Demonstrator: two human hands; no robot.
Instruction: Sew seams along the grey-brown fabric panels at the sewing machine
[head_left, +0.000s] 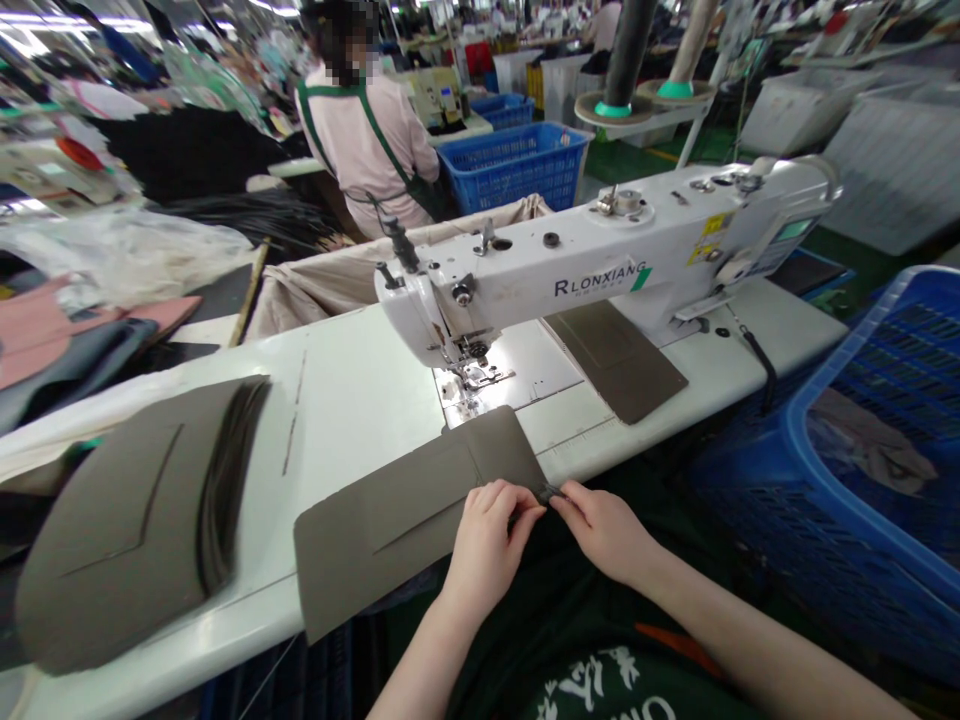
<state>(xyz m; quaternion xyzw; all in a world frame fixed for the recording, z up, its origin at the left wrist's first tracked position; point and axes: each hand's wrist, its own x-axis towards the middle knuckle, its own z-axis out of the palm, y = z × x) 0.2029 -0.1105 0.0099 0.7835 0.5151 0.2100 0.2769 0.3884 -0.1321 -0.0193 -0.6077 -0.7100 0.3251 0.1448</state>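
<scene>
An olive-grey flat panel [420, 490] with a stitched or cut line lies across the front edge of the sewing machine table, its right end close to the needle area. My left hand [491, 540] is closed in a pinch at the panel's near right corner. My right hand [607, 532] is closed too, its thumb and fingertips meeting the left fingers at that corner. A small dark bit shows between the two hands, too small to name. Just behind the panel stands the white sewing machine [525, 270], its presser foot and needle lit.
A stack of similar panels [135, 530] lies at the table's left. Another panel [615, 360] rests under the machine arm. A blue basket [810, 480] stands at the right, with cloth inside. Beyond the machine are a person [375, 140] with their back turned and another blue basket [517, 170].
</scene>
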